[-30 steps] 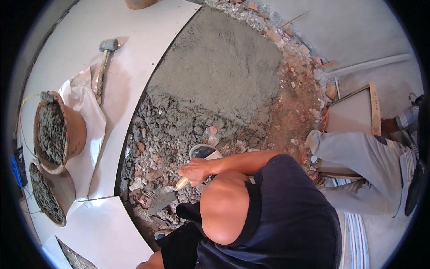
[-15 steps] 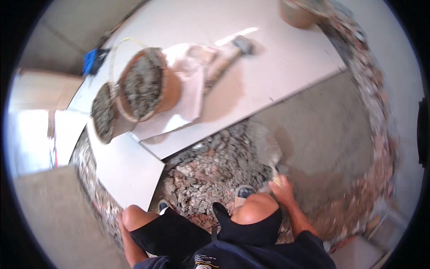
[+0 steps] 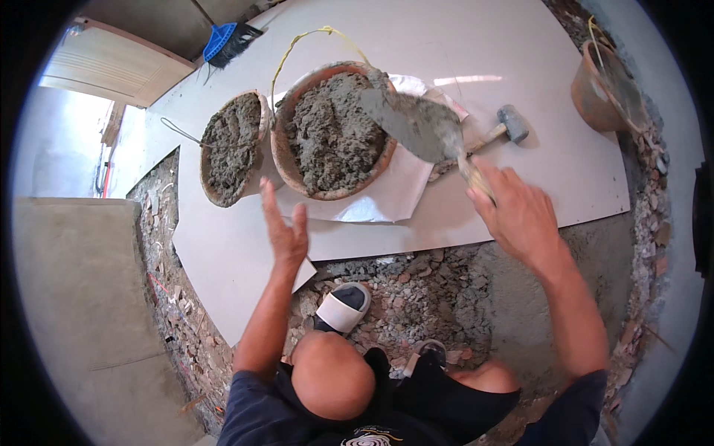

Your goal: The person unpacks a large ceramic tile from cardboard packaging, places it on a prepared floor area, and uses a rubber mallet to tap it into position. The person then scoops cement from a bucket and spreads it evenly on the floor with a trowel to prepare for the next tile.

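Note:
My right hand (image 3: 513, 212) grips the wooden handle of a trowel (image 3: 420, 123); its mortar-coated blade is over the right rim of the middle bucket (image 3: 331, 137), which is full of grey mortar. Below the gap between that bucket and a second mortar-filled bucket (image 3: 230, 149) on its left, my left hand (image 3: 284, 227) is raised, fingers apart, holding nothing. Both buckets stand on pale tile flooring (image 3: 535, 189), the middle one on a crumpled white sheet (image 3: 387, 201). A grey-headed mallet (image 3: 513, 123) lies to the right, partly behind the trowel.
An orange bucket (image 3: 599, 93) stands at the upper right. A blue broom (image 3: 222, 43) is at the back left near a light wooden panel (image 3: 119, 63). Broken rubble (image 3: 401, 301), a smoothed grey patch (image 3: 535, 305) and my sandaled feet (image 3: 343, 308) are below the tile edge.
My view has swung round toward the buckets. My right hand has lifted the trowel from the rubble and grey patch to the middle bucket, and my left hand has come up beside the buckets.

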Demonstrator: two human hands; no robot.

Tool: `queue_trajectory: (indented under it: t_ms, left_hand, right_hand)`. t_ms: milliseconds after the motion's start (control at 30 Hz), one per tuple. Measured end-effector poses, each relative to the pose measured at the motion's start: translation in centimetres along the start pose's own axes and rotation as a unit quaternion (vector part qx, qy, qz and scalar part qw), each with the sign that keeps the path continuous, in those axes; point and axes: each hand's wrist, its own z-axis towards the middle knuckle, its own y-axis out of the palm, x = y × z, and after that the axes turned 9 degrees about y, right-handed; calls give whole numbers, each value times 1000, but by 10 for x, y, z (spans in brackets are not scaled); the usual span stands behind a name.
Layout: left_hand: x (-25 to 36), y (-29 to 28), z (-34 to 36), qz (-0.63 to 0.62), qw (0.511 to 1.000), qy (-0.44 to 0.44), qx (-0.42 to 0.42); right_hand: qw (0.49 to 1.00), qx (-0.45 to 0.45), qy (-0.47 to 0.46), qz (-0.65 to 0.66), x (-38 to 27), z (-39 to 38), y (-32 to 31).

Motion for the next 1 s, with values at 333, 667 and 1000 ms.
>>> queue_trajectory:
  t_ms: [333, 667, 1000]
  left_hand:
    - [5, 59, 38, -58, 998, -5, -23]
    - [-7, 28, 47, -203, 975, -21, -87]
    - [-18, -29, 50, -234, 946, 222, 34]
  right_hand:
    - [994, -106, -1, -26, -146, 45, 64]
    - [952, -116, 5, 284, -148, 50, 100]
    - [882, 3, 6, 471, -98, -68, 89]
